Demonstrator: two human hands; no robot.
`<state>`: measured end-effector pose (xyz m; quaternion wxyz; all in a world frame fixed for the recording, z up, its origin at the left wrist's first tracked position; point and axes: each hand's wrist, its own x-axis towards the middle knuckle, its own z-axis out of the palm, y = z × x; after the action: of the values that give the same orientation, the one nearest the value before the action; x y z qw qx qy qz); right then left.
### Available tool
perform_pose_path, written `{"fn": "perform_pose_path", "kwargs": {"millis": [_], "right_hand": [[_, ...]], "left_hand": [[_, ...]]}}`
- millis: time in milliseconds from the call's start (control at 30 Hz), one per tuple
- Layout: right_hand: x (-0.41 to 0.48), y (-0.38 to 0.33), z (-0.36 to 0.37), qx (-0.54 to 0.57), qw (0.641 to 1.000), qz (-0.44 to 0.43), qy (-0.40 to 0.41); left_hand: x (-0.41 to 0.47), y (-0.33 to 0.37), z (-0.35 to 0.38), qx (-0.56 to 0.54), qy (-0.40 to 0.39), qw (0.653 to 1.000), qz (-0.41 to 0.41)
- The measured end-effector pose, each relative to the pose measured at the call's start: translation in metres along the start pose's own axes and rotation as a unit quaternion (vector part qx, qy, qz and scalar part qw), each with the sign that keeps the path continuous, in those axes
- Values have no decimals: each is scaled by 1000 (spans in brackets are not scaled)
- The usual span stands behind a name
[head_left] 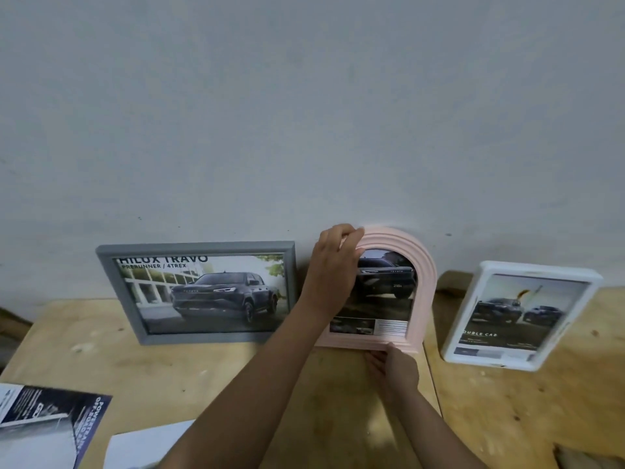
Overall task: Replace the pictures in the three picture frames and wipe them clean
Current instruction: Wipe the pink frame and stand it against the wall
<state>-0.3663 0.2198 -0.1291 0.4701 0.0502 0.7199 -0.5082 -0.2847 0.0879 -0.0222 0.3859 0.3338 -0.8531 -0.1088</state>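
- The pink arched frame (426, 286) is standing on the desk (216, 370) and leaning back on the far wall (304, 113). It is sitting between the grey frame (111, 286) on its left and the white frame (455, 330) on its right.
- The left grip (333, 257) is curling its fingers over the arch's top left rim, gripping it.
- The right grip (394, 365) is pinching the same frame's near bottom edge.
- A brochure (50, 418) is lying near left.

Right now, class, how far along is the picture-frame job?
Done, apparently: grey frame, pink arched frame and white frame all show car pictures. In hand: left hand grips the pink frame's arch, right hand holds its base. Left: wiping, perhaps; no cloth shows. Loose brochure pages lie on the table.
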Motion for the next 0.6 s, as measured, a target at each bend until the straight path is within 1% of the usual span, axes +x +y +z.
{"fn": "perform_pose_path", "kwargs": {"millis": [100,167,233,333,400,500,567,600], "right_hand": [[2,3,3,-17,999,-31,32],[5,4,2,-9,997,-35,63],[9,1,-1,-16,998,-19,60],[1,-7,-10,37,999,21,-16],[-5,-11,-19,43,997,22,-65],[-10,-14,-38,8,996,-11,-87],[-14,-13,-61,-10,994,-53,-90],[-17,-12,-77,-26,993,-80,-85]], "left_hand": [[-1,-7,1,15,6,1000,14],[-1,-6,1,17,4,1000,18],[-3,-5,2,16,12,1000,10],[-5,-1,4,24,28,999,-12],[-6,7,6,32,53,997,-35],[-8,29,17,24,101,993,-57],[-8,51,27,-7,110,992,-56],[-8,65,34,-31,101,993,-52]]}}
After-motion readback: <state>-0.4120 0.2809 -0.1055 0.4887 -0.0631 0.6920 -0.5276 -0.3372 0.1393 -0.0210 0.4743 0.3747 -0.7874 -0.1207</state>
